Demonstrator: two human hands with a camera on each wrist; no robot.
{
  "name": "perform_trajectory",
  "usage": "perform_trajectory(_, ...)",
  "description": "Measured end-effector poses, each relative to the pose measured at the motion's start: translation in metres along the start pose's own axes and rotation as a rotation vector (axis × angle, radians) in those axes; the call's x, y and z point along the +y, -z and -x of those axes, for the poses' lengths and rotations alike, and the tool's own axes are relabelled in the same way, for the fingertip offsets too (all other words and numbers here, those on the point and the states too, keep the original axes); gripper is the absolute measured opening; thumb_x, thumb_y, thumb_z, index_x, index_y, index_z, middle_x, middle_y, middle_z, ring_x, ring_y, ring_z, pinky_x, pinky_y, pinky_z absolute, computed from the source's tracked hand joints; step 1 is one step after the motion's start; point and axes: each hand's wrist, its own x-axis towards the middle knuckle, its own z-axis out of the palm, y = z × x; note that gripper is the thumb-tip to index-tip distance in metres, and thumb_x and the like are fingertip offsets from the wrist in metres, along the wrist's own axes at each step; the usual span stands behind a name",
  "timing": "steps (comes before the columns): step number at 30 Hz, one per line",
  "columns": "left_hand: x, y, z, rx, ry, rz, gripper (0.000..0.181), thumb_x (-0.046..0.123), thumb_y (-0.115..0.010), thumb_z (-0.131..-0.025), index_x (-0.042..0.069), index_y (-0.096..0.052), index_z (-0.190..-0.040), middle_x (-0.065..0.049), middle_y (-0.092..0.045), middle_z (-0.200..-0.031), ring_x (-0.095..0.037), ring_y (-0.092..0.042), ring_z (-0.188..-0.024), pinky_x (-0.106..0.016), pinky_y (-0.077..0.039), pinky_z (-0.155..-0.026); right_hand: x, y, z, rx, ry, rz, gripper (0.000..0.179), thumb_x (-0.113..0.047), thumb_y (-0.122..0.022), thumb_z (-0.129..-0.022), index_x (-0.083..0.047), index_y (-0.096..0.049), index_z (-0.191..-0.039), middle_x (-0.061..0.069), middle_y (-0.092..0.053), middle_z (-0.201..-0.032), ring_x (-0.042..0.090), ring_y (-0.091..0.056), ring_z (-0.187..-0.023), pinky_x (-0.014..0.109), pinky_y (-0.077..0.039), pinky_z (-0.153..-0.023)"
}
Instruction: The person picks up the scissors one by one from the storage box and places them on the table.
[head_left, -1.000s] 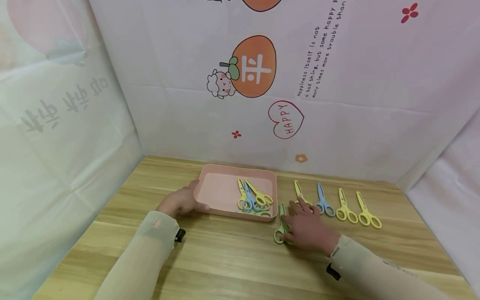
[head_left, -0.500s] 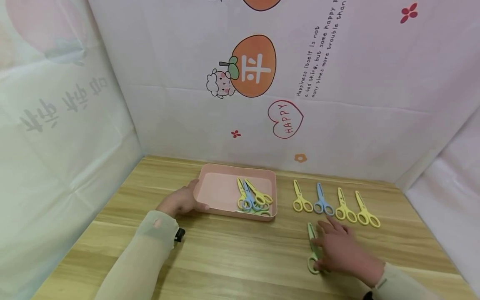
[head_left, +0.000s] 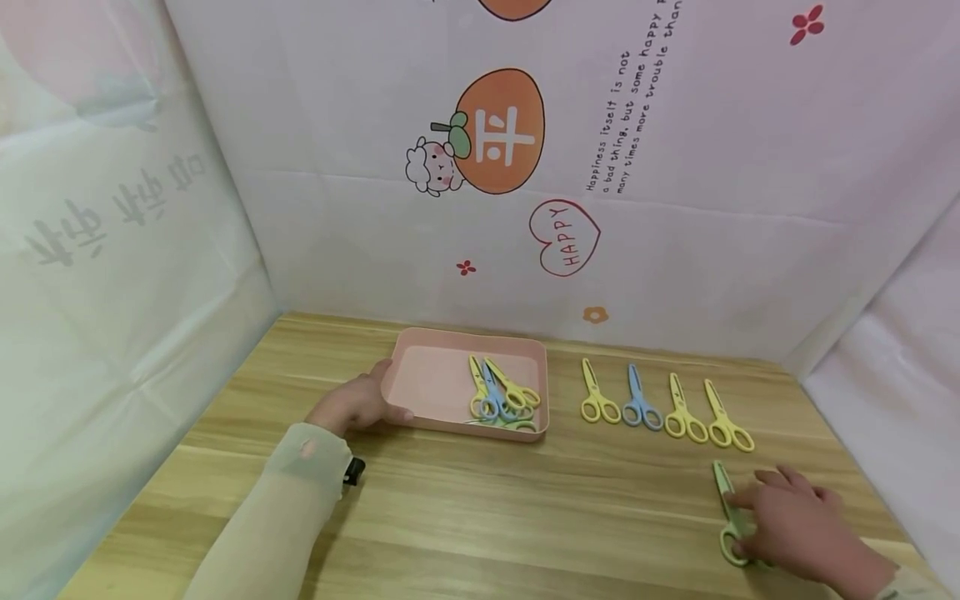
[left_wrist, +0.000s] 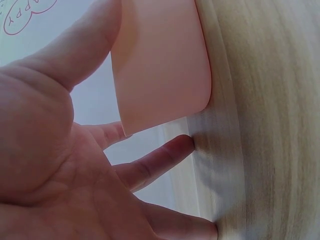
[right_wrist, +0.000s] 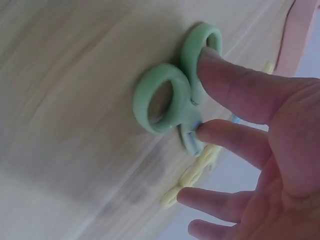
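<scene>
At the left end of a shallow pink tray [head_left: 427, 379], my left hand [head_left: 352, 406] rests with its thumb along the front wall and other fingers spread at the end. Those fingers look fairly straight in the left wrist view. On the right, my right hand [head_left: 798, 521] holds green scissors [head_left: 724, 483] between thumb and index finger, low over the table. In the right wrist view the thumb presses a handle ring [right_wrist: 141, 100] of the pair and the index tip touches near the pivot. The other fingers stay apart from it.
Inside the tray's right half lie yellow scissors [head_left: 513, 387], blue scissors [head_left: 491, 400] and green ones, overlapping. Right of the tray, a row holds yellow scissors [head_left: 590, 387], a blue pair [head_left: 635, 387] and two more yellow pairs [head_left: 678, 404]. A printed cloth [head_left: 330, 250] hangs behind the wooden table [head_left: 487, 517].
My right hand has carried the green scissors rightward from beside the tray, past the front of the row, to the table's right side. The left hand and tray have stayed in place.
</scene>
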Motion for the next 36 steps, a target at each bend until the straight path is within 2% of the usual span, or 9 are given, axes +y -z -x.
perform_trajectory(4, 0.000, 0.001, 0.000, -0.005, 0.007, -0.004, 0.117, 0.042, -0.082, -0.082, 0.012, -0.002, -0.161, -0.033, -0.017, -0.157, -0.048, -0.026, -0.140, -0.058, -0.027, -0.109, 0.017, -0.003, -0.003, -0.035, -0.038, -0.015, 0.062, -0.055, -0.087, -0.061, -0.014, -0.078, -0.107, 0.037, -0.055, -0.122, 0.065, -0.034, -0.115, 0.079, -0.027, -0.078)
perform_trajectory(9, 0.003, 0.002, 0.003, -0.005, 0.000, 0.001, 0.116, 0.042, -0.082, -0.082, 0.011, -0.003, -0.161, -0.031, -0.019, -0.158, -0.047, -0.025, -0.141, -0.057, -0.026, -0.110, 0.028, -0.004, -0.008, -0.052, -0.061, -0.044, 0.066, -0.055, -0.088, -0.061, -0.011, -0.078, -0.109, 0.038, -0.054, -0.123, 0.065, -0.032, -0.115, 0.080, -0.022, -0.079)
perform_trajectory(13, 0.002, 0.001, 0.003, -0.002, -0.015, 0.013, 0.115, 0.041, -0.082, -0.082, 0.010, -0.004, -0.161, -0.030, -0.021, -0.157, -0.047, -0.024, -0.142, -0.058, -0.025, -0.110, 0.034, -0.003, -0.010, -0.073, -0.073, -0.036, 0.068, -0.055, -0.087, -0.063, -0.011, -0.076, -0.113, 0.039, -0.053, -0.124, 0.065, -0.033, -0.114, 0.080, -0.023, -0.077)
perform_trajectory(22, -0.001, 0.001, -0.003, -0.006, 0.025, -0.003, 0.120, 0.048, -0.084, -0.078, 0.015, -0.005, -0.162, -0.029, -0.018, -0.159, -0.046, -0.024, -0.142, -0.058, -0.025, -0.110, 0.038, 0.001, -0.016, -0.109, -0.089, -0.063, 0.067, -0.050, -0.087, -0.067, -0.008, -0.073, -0.118, 0.043, -0.049, -0.125, 0.067, -0.031, -0.114, 0.080, -0.025, -0.076)
perform_trajectory(29, 0.004, 0.002, 0.004, -0.007, 0.005, -0.001, 0.117, 0.043, -0.083, -0.081, 0.010, -0.004, -0.161, -0.032, -0.018, -0.157, -0.048, -0.025, -0.141, -0.058, -0.026, -0.110, 0.038, 0.003, -0.017, -0.091, -0.073, -0.048, 0.066, -0.051, -0.085, -0.068, -0.009, -0.073, -0.118, 0.043, -0.051, -0.123, 0.066, -0.035, -0.112, 0.080, -0.027, -0.073)
perform_trajectory(36, 0.004, 0.002, 0.004, 0.000, -0.001, -0.023, 0.115, 0.043, -0.081, -0.083, 0.011, -0.004, -0.161, -0.033, -0.021, -0.156, -0.048, -0.030, -0.139, -0.058, -0.029, -0.108, 0.040, 0.003, -0.017, -0.087, -0.057, -0.032, 0.068, -0.054, -0.084, -0.068, -0.010, -0.073, -0.117, 0.042, -0.053, -0.121, 0.066, -0.037, -0.110, 0.079, -0.029, -0.071)
